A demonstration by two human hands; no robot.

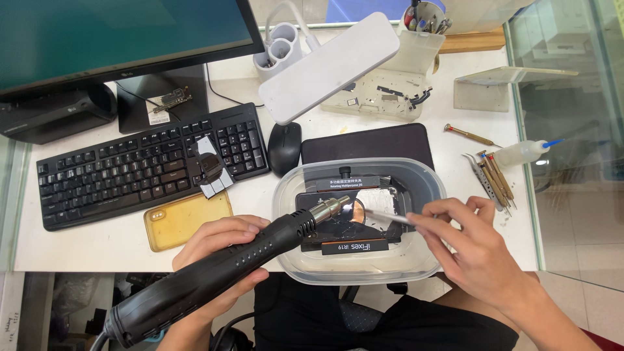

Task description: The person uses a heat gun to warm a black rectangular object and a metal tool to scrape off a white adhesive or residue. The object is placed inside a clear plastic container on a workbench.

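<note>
1. Head view, the step in hand: we grip a black hot-air gun (pixel 214 276) in our left hand (pixel 218 257), fingers wrapped tight round its barrel, with its metal nozzle pointing at a small board clamped in a black holding fixture (pixel 354 221).
2. Our right hand (pixel 468 244) pinches a pair of fine tweezers (pixel 387 216) between thumb and fingertips; the tips reach in beside the nozzle, over the same spot on the board.
3. The fixture sits inside a clear plastic tub (pixel 361 270) at the front edge of the worktop, right in front of us.
4. We judge this as heating a part on the board; the next move seems to call for a steady nozzle and a light, exact lift with the tweezers, without nudging neighbouring parts.
5. The white worktop (pixel 117 244) carries a black keyboard (pixel 130 169) towards the left edge, with a yellow phone case (pixel 185 221) just in front of it and a black mouse (pixel 284 147) beside it.
6. A monitor (pixel 123 32) stands at the back left corner, a white lamp head (pixel 331 65) hangs over the middle, and a dark mat (pixel 367 143) lies behind the tub.
7. Near the right edge lie small screwdrivers (pixel 497 179) and a squeeze bottle (pixel 523 153); a glass partition (pixel 572 97) bounds that side.
</note>
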